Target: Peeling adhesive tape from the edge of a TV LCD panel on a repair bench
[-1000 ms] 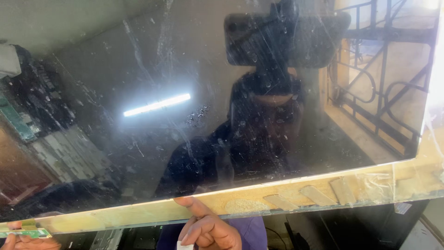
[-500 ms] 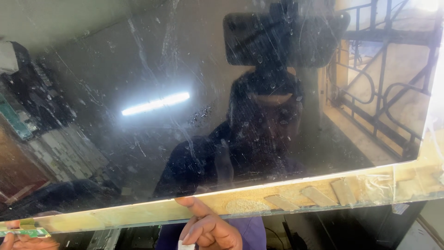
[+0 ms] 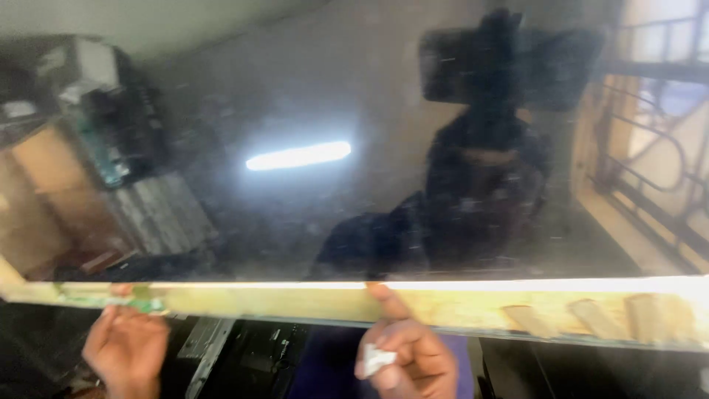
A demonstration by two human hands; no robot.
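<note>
A large dark glossy panel (image 3: 354, 148) fills the view, its pale yellowish lower edge strip (image 3: 295, 301) running across. The right hand (image 3: 402, 355) sits below the strip's middle, thumb up against it, fingers curled around a small white scrap (image 3: 375, 360). The left hand (image 3: 127, 347) touches the strip's left end, fingers loosely spread.

Large dusty reflective dark panel (image 3: 354, 148)

Dark, cluttered surface (image 3: 251, 355) under a large glossy panel (image 3: 354, 185), its contents too blurred.
</note>
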